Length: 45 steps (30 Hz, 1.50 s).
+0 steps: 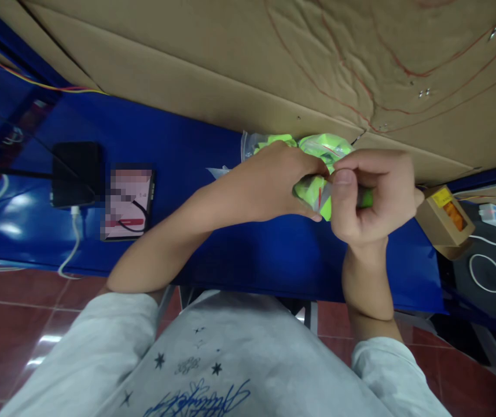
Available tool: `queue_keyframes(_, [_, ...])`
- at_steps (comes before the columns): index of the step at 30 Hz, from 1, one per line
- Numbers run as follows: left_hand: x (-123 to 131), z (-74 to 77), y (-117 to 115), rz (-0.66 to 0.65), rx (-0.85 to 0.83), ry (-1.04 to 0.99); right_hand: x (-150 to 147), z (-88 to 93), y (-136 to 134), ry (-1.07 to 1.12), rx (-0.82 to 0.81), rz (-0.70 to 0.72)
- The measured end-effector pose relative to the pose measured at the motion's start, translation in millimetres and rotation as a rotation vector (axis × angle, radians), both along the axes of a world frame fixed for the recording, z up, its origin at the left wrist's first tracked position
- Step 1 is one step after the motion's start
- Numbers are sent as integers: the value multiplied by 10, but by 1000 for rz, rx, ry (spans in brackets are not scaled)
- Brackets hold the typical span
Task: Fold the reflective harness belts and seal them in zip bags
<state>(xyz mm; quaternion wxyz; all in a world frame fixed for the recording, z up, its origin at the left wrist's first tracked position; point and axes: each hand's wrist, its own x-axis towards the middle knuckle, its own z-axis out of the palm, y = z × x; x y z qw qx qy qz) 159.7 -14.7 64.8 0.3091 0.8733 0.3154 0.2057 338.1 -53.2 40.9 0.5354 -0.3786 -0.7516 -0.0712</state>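
A clear plastic bag with bright yellow-green contents (316, 193) is held between my two hands above the blue table. My left hand (285, 182) is wrapped round its left side, with the palm hiding part of it. Thumb and fingers of my right hand (371, 194) pinch the bag's edge on the right, and some green shows beneath them. Just behind my hands, a second clear bag with yellow-green pieces (326, 145) lies against the cardboard. Another such bag (276, 139) is beside it on the left, partly covered by my left hand.
The blue table (248, 255) runs across the view. At left are a black box (76, 174) with cables and a pink-screened device (128, 202). Brown cardboard (187, 63) stands behind. A small carton (445, 223) and white cables (493, 281) are at right.
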Motion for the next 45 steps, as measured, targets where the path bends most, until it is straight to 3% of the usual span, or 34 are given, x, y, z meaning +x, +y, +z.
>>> queue_keyframes(6, [90, -147, 25, -58, -8, -44, -37, 19, 54, 105, -98, -108])
queue_keyframes(11, [10, -139, 171, -155, -182, -99, 112, 110, 66, -37, -269, 150])
queue_keyframes(15, [-97, -16, 215, -37, -244, -170, 206, 197, 53, -128, -301, 113])
queue_keyframes(17, [-131, 17, 218, -56, -260, -173, 223, 190, 79, -139, -287, 124])
queue_keyframes(22, [-129, -15, 229, -170, -381, -109, 301, 101, 210, -129, -311, 330])
queue_keyframes(28, [20, -119, 197, -141, -326, -110, 271, 70, 253, -178, -346, 245])
queue_keyframes(30, [59, -147, 183, -137, -302, -153, 197, 46, 243, -104, -300, 230])
queue_keyframes(34, [44, -169, 210, -154, -372, -301, 134, 25, 219, 29, -269, 68])
queue_keyframes(39, [-40, -141, 250, -129, -607, -440, 226, 76, 229, -131, -295, 352])
queue_keyframes(41, [-37, -142, 236, -167, -628, -438, 205, 65, 227, -67, -214, 289])
queue_keyframes(45, [16, -156, 183, -169, -542, -416, 107, 39, 167, 46, -57, -17])
